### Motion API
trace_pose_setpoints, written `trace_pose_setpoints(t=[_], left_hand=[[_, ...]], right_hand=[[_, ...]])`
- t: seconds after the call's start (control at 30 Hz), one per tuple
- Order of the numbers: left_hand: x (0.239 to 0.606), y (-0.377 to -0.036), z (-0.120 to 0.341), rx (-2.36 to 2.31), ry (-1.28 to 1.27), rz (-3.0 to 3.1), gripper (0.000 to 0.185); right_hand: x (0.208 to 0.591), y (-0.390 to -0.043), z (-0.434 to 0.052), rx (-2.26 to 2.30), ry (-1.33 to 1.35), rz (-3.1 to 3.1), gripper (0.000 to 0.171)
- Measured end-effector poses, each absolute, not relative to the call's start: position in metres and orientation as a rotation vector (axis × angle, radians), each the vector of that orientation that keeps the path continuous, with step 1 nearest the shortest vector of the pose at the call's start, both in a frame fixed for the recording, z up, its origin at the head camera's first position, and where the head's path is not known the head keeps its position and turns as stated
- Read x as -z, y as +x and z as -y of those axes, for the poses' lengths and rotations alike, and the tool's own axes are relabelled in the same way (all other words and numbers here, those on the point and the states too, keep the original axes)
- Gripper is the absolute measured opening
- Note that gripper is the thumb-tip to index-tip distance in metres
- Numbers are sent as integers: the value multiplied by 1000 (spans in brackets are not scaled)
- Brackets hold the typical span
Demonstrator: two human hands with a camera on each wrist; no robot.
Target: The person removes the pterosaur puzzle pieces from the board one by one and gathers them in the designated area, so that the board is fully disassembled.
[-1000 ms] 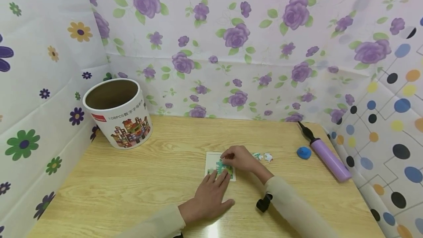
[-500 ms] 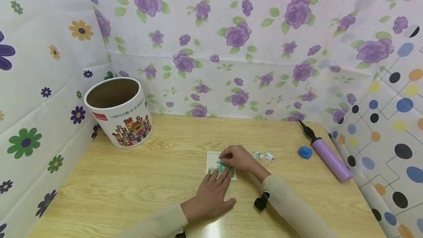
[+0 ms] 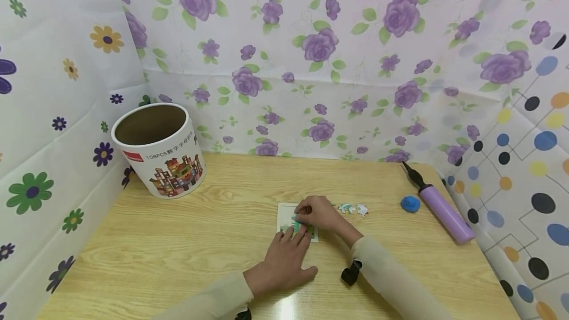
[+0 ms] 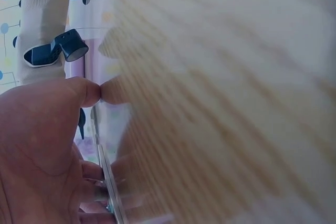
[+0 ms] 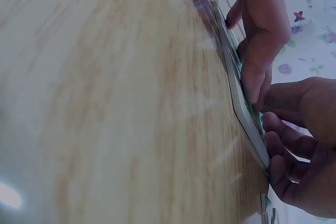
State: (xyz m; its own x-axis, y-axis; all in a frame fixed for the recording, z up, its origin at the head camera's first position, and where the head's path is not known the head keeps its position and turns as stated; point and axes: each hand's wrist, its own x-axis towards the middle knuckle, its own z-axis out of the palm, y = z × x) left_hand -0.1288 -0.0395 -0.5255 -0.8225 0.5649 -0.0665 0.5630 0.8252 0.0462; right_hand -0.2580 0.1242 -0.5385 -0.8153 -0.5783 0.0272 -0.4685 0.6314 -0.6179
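Observation:
A small square jigsaw puzzle board [image 3: 285,212], pale with teal and green picture parts, lies on the table ahead of me. My left hand [image 3: 286,265] rests its straight, spread fingertips on the board's near edge, thumb out to the side. Over the board's right half, my right hand [image 3: 323,213] bends its fingers, thumb and forefinger pinching a teal puzzle piece [image 3: 297,219] close over the picture; the fingers hide most of it. In the right wrist view the left fingers [image 5: 257,66] press on the thin board beside the right hand [image 5: 310,140]. Loose puzzle pieces [image 3: 346,209] lie right of the board.
A large white printed bucket [image 3: 171,162] stands at the back left of the wooden table [image 3: 231,181]. To the right lie a blue toy [image 3: 410,204] and a purple hand pump [image 3: 446,214] with a black nozzle. Patterned cloth walls [image 3: 284,93] border the table.
The right hand's fingertips have shifted very slightly over the board. The left hand keeps pressing in the same place, and the loose pieces stay put.

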Motion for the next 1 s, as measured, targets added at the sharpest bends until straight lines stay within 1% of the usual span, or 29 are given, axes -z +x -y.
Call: trace_pose_setpoints(t=[0.27,0.5,0.63,0.8,1.0], left_hand=[[528,-131,38,-25,942,-2955,80],[522,-127,39,-32,895,-2897,83],[525,-126,42,-92,915,-2869,82],[525,-126,45,-109,954,-2875,80],[525,-125,47,-168,934,-2859,81]], right_hand=[[536,-256,-125,1016,-823,-2657,8],[533,-254,-127,1089,-763,-2624,5],[530,-253,-129,1102,-739,-2636,3],[519,-252,-137,1178,-712,-2642,6],[511,-250,-157,1229,-732,-2658,11]])
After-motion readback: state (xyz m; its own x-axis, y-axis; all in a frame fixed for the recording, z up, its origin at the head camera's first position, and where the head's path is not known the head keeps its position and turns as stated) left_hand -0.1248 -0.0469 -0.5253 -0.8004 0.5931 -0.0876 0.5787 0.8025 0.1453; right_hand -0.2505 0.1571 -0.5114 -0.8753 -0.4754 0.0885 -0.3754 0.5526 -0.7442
